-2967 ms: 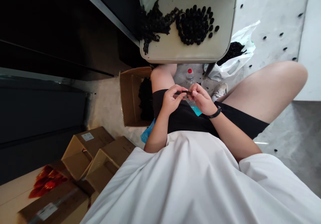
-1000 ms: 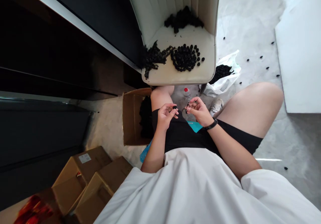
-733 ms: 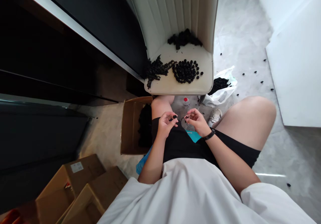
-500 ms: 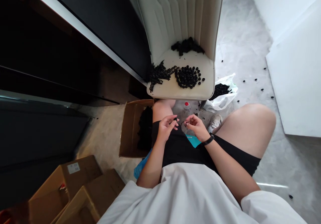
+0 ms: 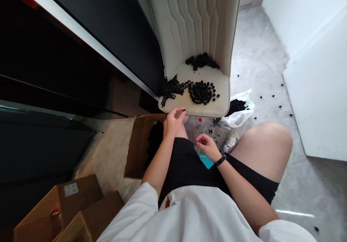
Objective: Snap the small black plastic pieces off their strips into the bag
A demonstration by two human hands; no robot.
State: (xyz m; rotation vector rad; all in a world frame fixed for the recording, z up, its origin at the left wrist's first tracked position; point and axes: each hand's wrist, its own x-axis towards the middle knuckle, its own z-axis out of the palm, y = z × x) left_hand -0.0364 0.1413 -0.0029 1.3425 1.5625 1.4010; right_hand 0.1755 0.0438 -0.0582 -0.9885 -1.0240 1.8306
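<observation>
My left hand is at the front edge of the pale chair seat, its fingertips pinching a small round black piece. My right hand hovers over my lap, fingers closed on a small dark ring-like scrap that is too small to name surely. Small round black pieces lie grouped on the seat. Left of them is a tangle of black netlike scraps, and another black heap rests against the backrest. Below my right hand shows a turquoise patch on something clear.
An open cardboard box with black material stands by my left leg, and more boxes are at lower left. A white plastic bag of black pieces sits right of the chair. A red-capped bottle stands below the seat; black pieces dot the floor.
My left hand has moved forward from over my lap to the seat edge, carrying the small black piece. My right hand stays over my lap, still pinching. The view has shifted slightly.
</observation>
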